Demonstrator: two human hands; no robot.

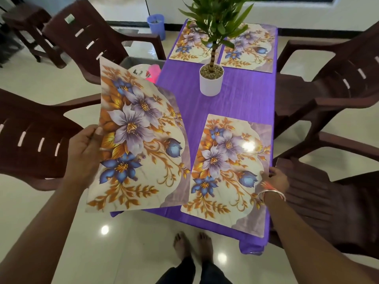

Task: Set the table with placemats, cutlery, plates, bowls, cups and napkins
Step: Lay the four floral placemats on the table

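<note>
My left hand (85,152) grips the left edge of a floral placemat (141,140), thumb on top, and holds it tilted in the air over the table's near-left corner. A second floral placemat (223,181) lies flat on the purple tablecloth (242,99) at the near right. My right hand (274,180) rests on that mat's right edge, with its fingers on the rim. Two more floral placemats lie side by side at the far end, a left one (188,44) and a right one (250,48).
A white pot with a green plant (211,78) stands mid-table. Dark brown plastic chairs surround the table: left (30,140), far left (86,39), right (338,85) and near right (320,201). A grey tub (141,61) with plates and pink items sits on the far-left chair. My bare feet (192,244) stand on the glossy floor.
</note>
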